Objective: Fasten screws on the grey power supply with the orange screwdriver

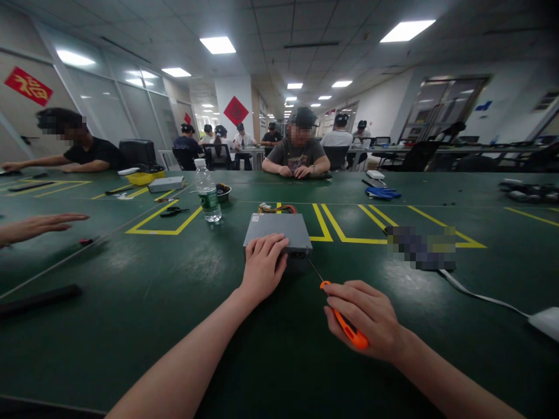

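Observation:
A grey computer power supply (283, 228) lies on the green table ahead of me, its bundle of coloured wires (279, 208) coming out at the far side. My left hand (267, 263) grips its near left part, fingers over the top and thumb down by the front face. In my right hand (367, 317) is a screwdriver (349, 330) with an orange and black handle, the fingers wrapped round it. The thin shaft points up and left, its tip by the box's near right corner. Whether the tip touches a screw is too small to tell.
A water bottle (208, 192) stands left of the box, beside a small bowl (224, 192). Right lies a blurred-out object (421, 247) with a white cable (476, 297). Blue gloves (382, 192) lie farther back. Another person's hand (43, 227) reaches in from the left; a person (297, 148) sits opposite.

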Motion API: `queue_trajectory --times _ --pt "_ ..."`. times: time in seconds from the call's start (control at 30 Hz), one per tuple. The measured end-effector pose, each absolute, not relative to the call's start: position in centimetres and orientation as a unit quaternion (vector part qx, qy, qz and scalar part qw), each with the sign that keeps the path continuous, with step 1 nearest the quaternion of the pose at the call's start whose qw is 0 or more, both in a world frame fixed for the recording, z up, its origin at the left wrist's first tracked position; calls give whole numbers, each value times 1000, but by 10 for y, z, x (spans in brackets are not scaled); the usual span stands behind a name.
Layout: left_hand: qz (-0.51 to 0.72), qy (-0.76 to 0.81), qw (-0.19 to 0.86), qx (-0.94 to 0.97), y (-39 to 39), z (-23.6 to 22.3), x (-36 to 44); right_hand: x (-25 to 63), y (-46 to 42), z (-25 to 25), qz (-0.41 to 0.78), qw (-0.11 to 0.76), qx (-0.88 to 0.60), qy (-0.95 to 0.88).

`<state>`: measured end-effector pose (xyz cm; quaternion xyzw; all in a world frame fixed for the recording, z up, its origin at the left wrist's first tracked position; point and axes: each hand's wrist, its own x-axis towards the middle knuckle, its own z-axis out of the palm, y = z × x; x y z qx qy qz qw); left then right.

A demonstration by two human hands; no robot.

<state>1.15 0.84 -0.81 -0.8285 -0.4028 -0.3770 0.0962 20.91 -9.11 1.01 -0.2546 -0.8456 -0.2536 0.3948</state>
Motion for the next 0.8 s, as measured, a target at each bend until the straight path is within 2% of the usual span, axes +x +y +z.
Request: queue_trajectory --times 0.8 --pt "-375 -401 97 -830 7 -7 11 209 -92 12 -265 390 -252 -845"
